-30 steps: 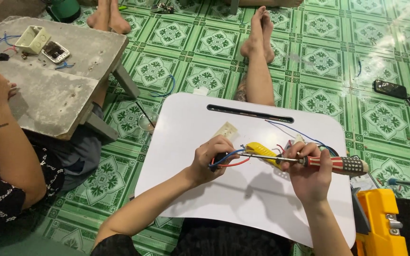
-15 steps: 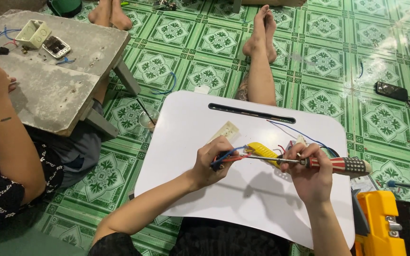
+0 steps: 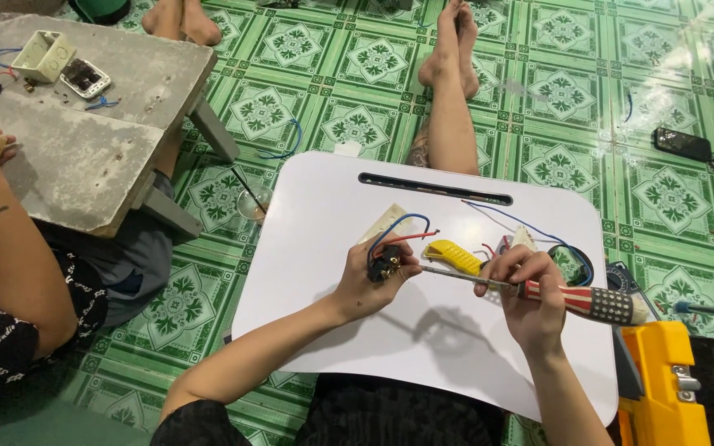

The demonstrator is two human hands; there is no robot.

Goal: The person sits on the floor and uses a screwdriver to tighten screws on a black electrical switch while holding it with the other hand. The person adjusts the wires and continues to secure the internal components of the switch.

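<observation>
At the white lap table's [image 3: 423, 330] centre, a small black wired switch [image 3: 385, 264] is pinched in the left hand [image 3: 371, 285] while a screwdriver [image 3: 539, 291], gripped by the right hand [image 3: 530, 297] at three o'clock, is best kept square on its screw.

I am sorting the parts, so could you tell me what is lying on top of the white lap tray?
On the white lap tray lie a yellow tool, a pale plate and blue and red wires. Both hands work above it, hiding whatever sits beneath them.
</observation>
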